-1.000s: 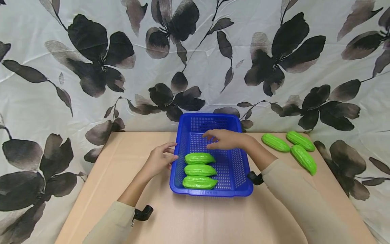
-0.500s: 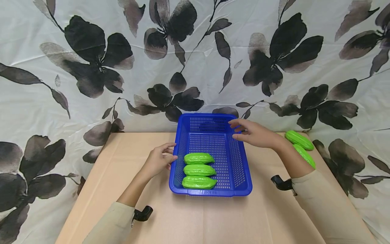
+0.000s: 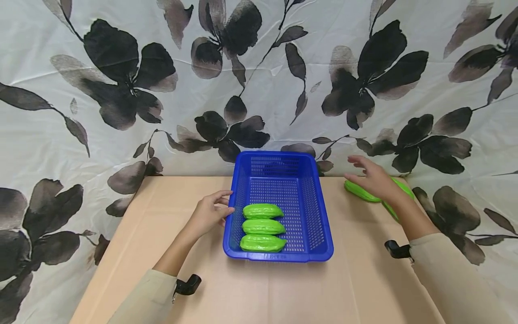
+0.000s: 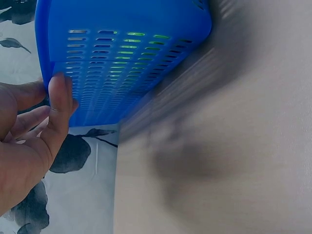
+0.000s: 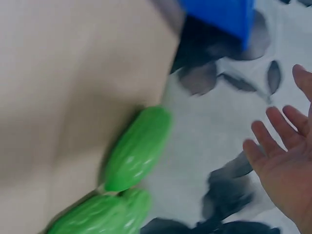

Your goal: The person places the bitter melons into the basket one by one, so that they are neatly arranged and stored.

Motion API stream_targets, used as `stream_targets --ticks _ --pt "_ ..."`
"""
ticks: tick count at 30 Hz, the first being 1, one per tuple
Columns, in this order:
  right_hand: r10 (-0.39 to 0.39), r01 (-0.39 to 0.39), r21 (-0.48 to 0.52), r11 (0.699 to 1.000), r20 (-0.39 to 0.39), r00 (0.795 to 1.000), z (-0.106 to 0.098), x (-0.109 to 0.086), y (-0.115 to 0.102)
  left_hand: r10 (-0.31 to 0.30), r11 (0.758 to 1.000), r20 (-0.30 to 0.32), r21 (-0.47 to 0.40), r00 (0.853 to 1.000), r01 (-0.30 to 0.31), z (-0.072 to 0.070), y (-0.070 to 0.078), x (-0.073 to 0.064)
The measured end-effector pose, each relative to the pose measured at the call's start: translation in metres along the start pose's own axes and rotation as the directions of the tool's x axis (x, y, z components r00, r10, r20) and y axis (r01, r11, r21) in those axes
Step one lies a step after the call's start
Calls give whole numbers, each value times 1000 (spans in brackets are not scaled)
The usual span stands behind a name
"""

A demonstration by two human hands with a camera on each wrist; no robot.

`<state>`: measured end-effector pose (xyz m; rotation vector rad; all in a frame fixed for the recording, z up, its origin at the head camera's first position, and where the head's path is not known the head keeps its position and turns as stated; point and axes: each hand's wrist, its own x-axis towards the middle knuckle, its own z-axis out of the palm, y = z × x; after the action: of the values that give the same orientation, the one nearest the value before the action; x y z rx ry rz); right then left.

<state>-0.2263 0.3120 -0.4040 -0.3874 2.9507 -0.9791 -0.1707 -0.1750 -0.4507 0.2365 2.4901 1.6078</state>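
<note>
A blue plastic basket [image 3: 317, 243] with perforated walls stands on the table. My left hand [image 3: 208, 211] holds its left rim; in the left wrist view, the thumb lies at the rim and a finger [image 4: 59, 97] against the outer wall. Inside lie three glossy green gourds, looking like bitter gourds [image 3: 263, 226], in a column along the left side. My right hand [image 3: 374, 180] hovers, fingers spread and holding nothing, above more green gourds [image 3: 360, 190] at the table's back right. It partly hides them in the head view; the right wrist view shows these gourds [image 5: 139, 148] close together.
The light wooden-coloured table [image 3: 299, 292] reaches back to a white curtain [image 3: 283, 90] with dark floral print. The basket's far end stands near that curtain. A small black camera [image 3: 398, 249] is worn on the right wrist, another black camera [image 3: 188, 285] on the left.
My right hand has moved right, out from over the basket to above the gourds at the back right. The left hand stays at the basket's rim. The gourds in the basket have not moved.
</note>
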Motion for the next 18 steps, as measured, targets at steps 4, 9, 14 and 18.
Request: stream_targets --ticks 4,9,14,18 --pt "44 -43 -64 997 7 999 3 0 23 2 1000 -1 2 1000 -2 0 -1 -1" --pt "72 -70 -101 992 25 997 9 4 49 -2 1000 5 -1 1000 2 0 -1 -1" --pt "108 -99 -111 989 76 991 19 9 69 0 1000 3 -4 1000 0 0 0 -1" --pt "141 -128 -123 984 104 985 27 12 80 -3 1000 0 -8 1000 3 0 0 -2"
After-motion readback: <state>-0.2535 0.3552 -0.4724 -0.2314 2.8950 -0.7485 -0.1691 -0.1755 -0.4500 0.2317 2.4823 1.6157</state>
